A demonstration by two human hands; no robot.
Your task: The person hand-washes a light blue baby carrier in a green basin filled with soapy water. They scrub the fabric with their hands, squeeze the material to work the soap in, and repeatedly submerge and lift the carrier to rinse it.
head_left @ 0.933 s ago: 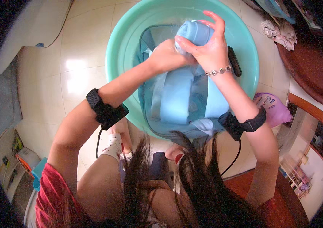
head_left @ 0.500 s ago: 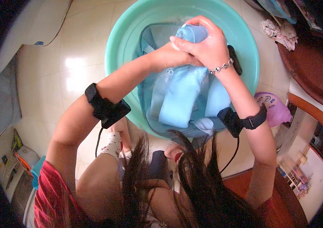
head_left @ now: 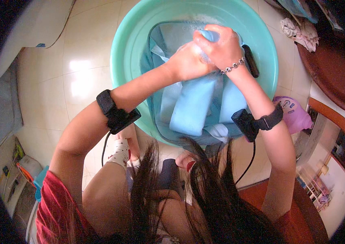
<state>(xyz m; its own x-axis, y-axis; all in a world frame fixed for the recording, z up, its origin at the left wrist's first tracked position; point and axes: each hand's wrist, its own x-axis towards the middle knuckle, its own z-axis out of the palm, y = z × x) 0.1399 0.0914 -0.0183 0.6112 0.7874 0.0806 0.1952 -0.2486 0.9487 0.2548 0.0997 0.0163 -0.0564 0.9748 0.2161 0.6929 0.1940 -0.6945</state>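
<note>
A blue fabric strap (head_left: 193, 109), wide and wet, hangs down from my two hands over a green plastic basin (head_left: 120, 69). My left hand (head_left: 190, 61) is closed around the strap from the left. Pressed against it, my right hand (head_left: 224, 48) wraps the strap's bunched upper part, and a bit of blue shows between its fingers. Suds cling to both hands. Below lies a darker blue-grey fabric bag (head_left: 161, 118) with another light blue strap (head_left: 232, 103), in soapy water. A black oblong object (head_left: 251, 61) rests by the basin's right wall; its kind is unclear.
Pale floor tiles (head_left: 83, 49) surround the basin. To the right are a purple plastic bag (head_left: 296, 116), a dark red-brown round-edged piece of furniture (head_left: 335, 77) and a crumpled whitish cloth (head_left: 299, 34). Black bands (head_left: 117, 112) with cables sit on both forearms.
Both hands have closed in tighter on the bunched strap, so less of it shows. The left hand has moved up and turned; the right hand's fingers have curled over.
</note>
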